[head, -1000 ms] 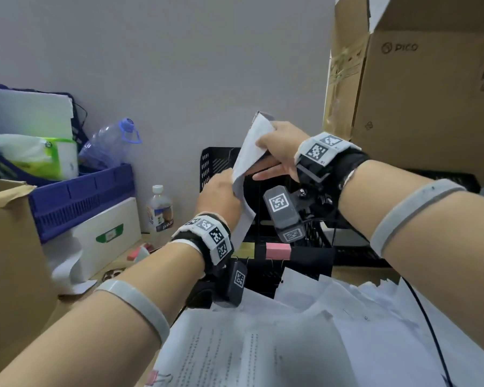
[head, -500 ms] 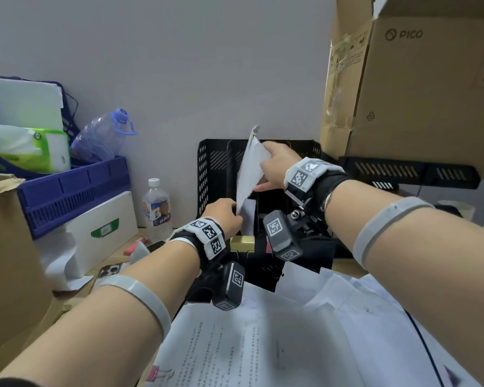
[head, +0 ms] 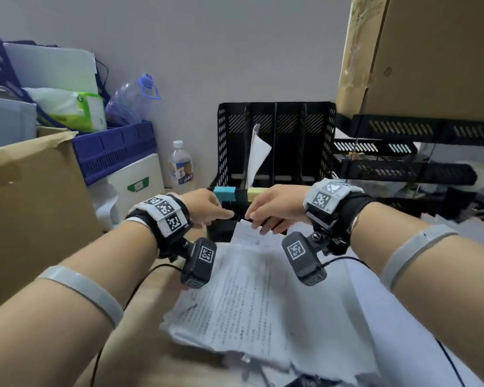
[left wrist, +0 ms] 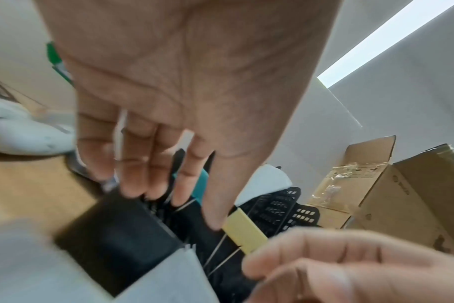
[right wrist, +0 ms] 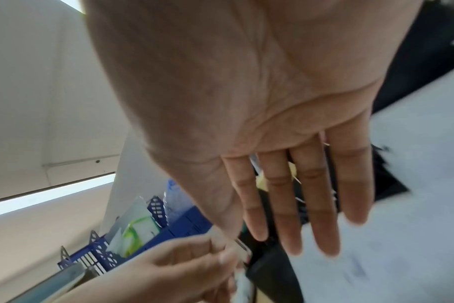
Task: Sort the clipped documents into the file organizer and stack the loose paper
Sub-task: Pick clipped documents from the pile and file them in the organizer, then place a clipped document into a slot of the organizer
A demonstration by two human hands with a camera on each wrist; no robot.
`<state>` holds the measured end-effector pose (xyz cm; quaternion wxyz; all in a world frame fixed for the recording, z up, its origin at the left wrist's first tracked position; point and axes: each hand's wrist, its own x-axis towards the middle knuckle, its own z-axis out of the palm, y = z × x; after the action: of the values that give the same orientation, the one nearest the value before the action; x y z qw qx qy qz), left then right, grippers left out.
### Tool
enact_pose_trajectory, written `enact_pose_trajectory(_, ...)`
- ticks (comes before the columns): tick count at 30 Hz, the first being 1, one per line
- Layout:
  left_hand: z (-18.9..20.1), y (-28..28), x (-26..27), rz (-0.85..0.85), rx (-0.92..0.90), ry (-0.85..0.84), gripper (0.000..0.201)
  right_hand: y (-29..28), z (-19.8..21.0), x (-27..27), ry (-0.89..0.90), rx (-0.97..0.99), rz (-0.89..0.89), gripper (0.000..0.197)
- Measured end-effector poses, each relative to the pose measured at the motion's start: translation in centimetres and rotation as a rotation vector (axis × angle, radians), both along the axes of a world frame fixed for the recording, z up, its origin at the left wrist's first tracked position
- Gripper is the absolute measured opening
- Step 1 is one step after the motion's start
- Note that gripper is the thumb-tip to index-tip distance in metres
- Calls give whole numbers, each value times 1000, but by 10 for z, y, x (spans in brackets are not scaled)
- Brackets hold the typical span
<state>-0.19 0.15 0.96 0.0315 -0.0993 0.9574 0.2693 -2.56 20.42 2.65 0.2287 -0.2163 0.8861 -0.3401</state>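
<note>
at the far left a brown cardboard box (head: 31, 208) stands in front of a blue crate (head: 115, 149), with a small water bottle (head: 180, 164) just right of them by the wall. the left hand (head: 207, 206) is held low in front of the black file organizer (head: 275, 141); in the left wrist view its fingers (left wrist: 140, 164) reach forward, only slightly bent and a little spread, holding nothing, the tips close to the organizer's front edge, though blur hides whether they touch it. along that front edge sit a teal binder clip (head: 224, 192) and a yellow binder clip (head: 256, 193). one white clipped document (head: 257, 155) stands upright in the organizer, in the second slot from the left. the right hand (head: 274, 209) is just right of the left, fingers (right wrist: 314, 205) straight and close together, flat and holding nothing, near the yellow clip. below both hands the loose paper (head: 249, 303) lies spread in an untidy heap on the desk. a large cardboard box (head: 430, 57) rises at the right.
</note>
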Motion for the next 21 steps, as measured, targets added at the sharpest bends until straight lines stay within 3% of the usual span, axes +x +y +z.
enact_pose_trajectory(3, -18, -14, 35, 56, 36, -195, 36, 6, -25, 18, 54, 165, 29, 29)
enact_pose_trajectory(7, -39, -20, 66, 104, 125, -260, 40, 8, -49, 29, 167, 335, 35, 53)
enact_pose_trajectory(11, -52, -23, 79, 156, 5, -205, 45, 8, -62, 36, 198, 410, 28, 67)
enact_pose_trajectory(17, -61, -31, 82, 127, 236, -179, 15, 7, -62, 36, 229, 399, -2, 71)
enact_pose_trajectory(21, -58, -34, 75, 119, 307, -42, 15, 8, -60, 28, 251, 339, -30, 67)
